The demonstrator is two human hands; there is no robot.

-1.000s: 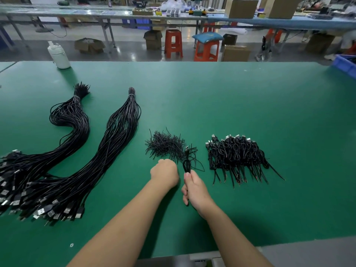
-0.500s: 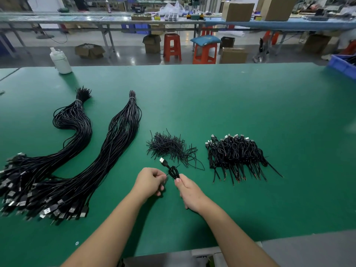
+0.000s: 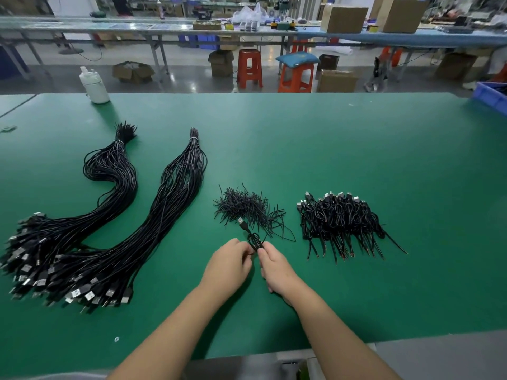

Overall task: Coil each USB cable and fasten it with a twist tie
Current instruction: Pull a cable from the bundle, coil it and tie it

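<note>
While both hands pinch the coiled cable at 6 o'clock of the tie pile, fingers curled, slackened grip may let its loops spring apart.

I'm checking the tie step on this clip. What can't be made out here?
- Head view: whether a twist tie is on the coiled cable; too small, and the left hand and right hand cover its lower end.
- Fingertips: curled out of sight.
- Left cable bundle: plugs blurred, cut by the frame edge.
</note>
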